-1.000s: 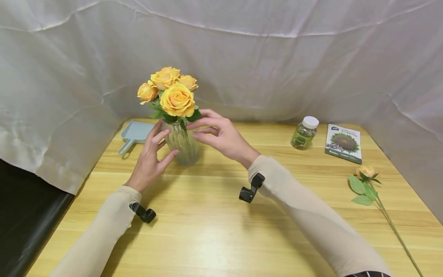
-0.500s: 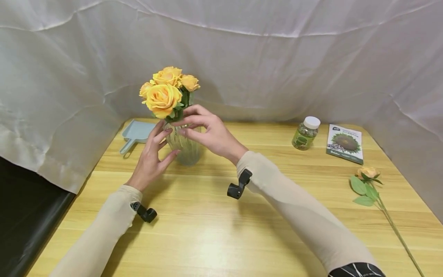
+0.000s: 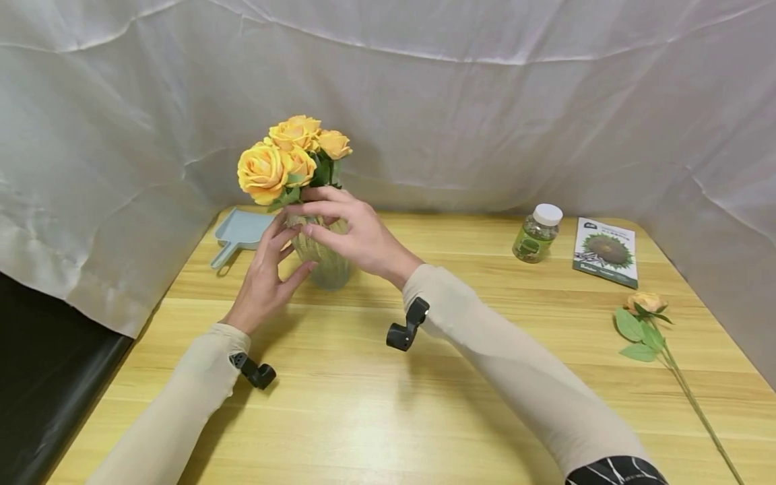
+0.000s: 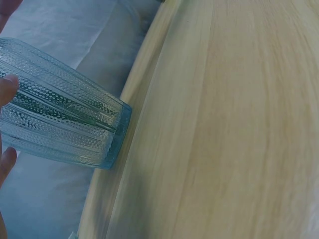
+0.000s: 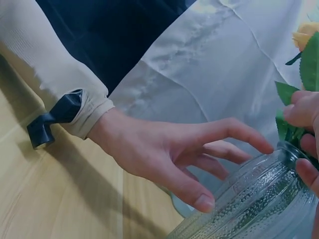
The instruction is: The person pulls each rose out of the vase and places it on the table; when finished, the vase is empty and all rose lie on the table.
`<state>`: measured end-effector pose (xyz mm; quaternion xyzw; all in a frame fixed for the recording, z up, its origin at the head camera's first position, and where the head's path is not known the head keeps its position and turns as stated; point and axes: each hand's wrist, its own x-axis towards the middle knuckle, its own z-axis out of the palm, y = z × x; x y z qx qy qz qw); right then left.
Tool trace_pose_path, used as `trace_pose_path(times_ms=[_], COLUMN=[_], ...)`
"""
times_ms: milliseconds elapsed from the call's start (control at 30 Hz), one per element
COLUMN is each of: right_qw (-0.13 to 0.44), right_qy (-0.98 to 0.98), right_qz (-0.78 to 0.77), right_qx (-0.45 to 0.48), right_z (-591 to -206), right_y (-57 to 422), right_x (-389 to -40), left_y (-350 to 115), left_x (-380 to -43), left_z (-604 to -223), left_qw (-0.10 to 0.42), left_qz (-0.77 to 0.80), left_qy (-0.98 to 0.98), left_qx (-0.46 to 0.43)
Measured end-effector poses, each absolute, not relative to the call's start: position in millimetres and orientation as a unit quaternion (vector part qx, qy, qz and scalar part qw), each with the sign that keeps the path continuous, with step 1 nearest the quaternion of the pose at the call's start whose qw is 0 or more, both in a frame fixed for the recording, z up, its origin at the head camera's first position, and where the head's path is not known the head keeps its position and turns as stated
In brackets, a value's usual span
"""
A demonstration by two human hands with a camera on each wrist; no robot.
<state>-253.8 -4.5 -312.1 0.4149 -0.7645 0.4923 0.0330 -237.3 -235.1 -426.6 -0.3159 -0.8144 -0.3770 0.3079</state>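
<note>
"Dustpan [image 3: 242, 231] at the far left?"

"Yes. Just right of it, the left hand [image 3: 261, 279] curves round the glass vase [image 3: 330, 263], thumb and fingers apart, tips against its ribbed side."

"What's in the vase?"

"Yellow roses [image 3: 294, 151], blooms above the rim. It stands upright, left of centre toward the table's [image 3: 339, 377] far edge."

"And the right hand [image 3: 358, 229]?"

"Fingers bent and slightly spread at the leafy rim; whether they pinch a stem, one cannot tell."

"Farther right?"

"White-lidded jar [image 3: 536, 232], contents unclear, then a printed packet [image 3: 605, 251], then a single rose [image 3: 651, 333] lying nearer."
</note>
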Motion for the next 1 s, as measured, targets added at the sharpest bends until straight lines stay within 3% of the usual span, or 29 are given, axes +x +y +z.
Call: trace_pose_path(times_ms=[467,1000], right_qw=[0.050,0.178], right_qy=[-0.786,-0.650], right_qz=[0.451,0.646], right_qx=[0.420,0.359], right_z=[-305,-310], right_y=[-16,-17], right_x=[-249,-259], left_y=[-236,-234], left_x=[-237,-237], left_z=[-428,-429], left_qw=[0.310,0.313], left_qz=[-0.374,-0.379], left_qy=[-0.814,-0.816], left_qx=[-0.319,-0.305])
